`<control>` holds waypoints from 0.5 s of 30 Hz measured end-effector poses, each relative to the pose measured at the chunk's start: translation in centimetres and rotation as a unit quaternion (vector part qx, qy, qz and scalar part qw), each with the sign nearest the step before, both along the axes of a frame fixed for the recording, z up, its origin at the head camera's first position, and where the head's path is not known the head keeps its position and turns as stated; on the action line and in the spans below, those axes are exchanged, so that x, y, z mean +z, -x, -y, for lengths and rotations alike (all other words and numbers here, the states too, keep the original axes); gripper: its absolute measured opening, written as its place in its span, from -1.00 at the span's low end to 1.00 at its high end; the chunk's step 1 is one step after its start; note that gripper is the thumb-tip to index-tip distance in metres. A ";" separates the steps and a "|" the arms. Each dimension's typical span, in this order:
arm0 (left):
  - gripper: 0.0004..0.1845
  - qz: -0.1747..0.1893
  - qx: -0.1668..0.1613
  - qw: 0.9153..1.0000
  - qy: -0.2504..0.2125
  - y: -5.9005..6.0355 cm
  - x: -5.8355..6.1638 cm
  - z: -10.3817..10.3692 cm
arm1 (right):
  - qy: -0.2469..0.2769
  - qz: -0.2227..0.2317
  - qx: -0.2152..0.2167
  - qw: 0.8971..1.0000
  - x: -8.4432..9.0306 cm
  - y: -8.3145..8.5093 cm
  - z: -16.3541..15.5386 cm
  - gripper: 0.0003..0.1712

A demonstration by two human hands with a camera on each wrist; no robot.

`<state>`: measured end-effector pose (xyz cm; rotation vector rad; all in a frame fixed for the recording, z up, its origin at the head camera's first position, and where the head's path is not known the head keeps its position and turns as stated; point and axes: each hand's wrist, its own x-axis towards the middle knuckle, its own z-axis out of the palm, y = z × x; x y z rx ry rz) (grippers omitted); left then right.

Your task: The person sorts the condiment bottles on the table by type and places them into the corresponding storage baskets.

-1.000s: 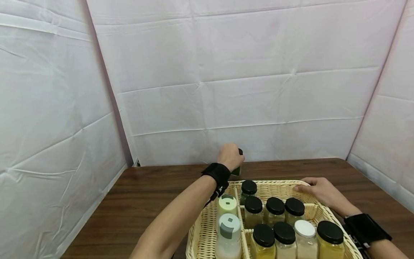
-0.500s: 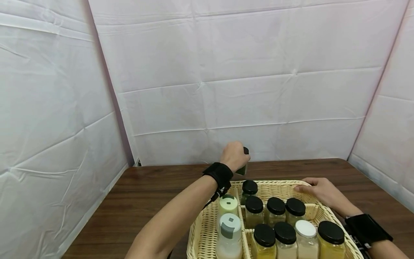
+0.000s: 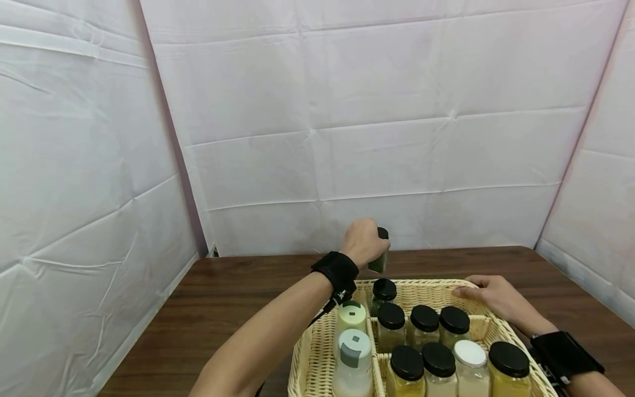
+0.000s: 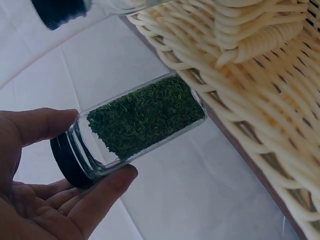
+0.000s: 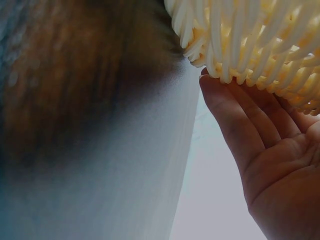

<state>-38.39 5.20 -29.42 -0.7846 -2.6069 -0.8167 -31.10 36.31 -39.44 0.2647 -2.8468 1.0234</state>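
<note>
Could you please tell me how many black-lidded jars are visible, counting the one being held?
8. One herb jar is in the left hand beyond the basket; four stand in its back compartment and three along the front. Others may be hidden below the frame.

Mostly hidden in the head view behind the left hand (image 3: 364,242): the green herb jar (image 3: 380,255), only its black cap and a sliver of glass showing. Cut off by the bottom edge there: the near part of the wicker basket (image 3: 426,284), the front row of jars (image 3: 439,372) and the lower half of the white bottle (image 3: 352,364). Too small to read: contents of the back jars. Cropped in the left wrist view: a second jar (image 4: 65,9), just its dark cap at the top edge. Heavily blurred in the right wrist view: the table (image 5: 75,85); right hand (image 5: 265,150) cut off at the corner, fingertips hidden under basket weave.
</note>
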 end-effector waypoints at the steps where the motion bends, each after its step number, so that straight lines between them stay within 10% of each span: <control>1: -0.40 0.001 -0.002 1.000 0.000 0.1 0.1 0.0 | 0.000 0.000 0.000 1.000 0.0 0.0 0.0 -0.58; 15: -0.74 0.029 -0.009 0.998 -0.053 -0.8 2.0 0.4 | -0.002 0.003 -0.003 1.000 0.0 0.2 -0.4 -0.49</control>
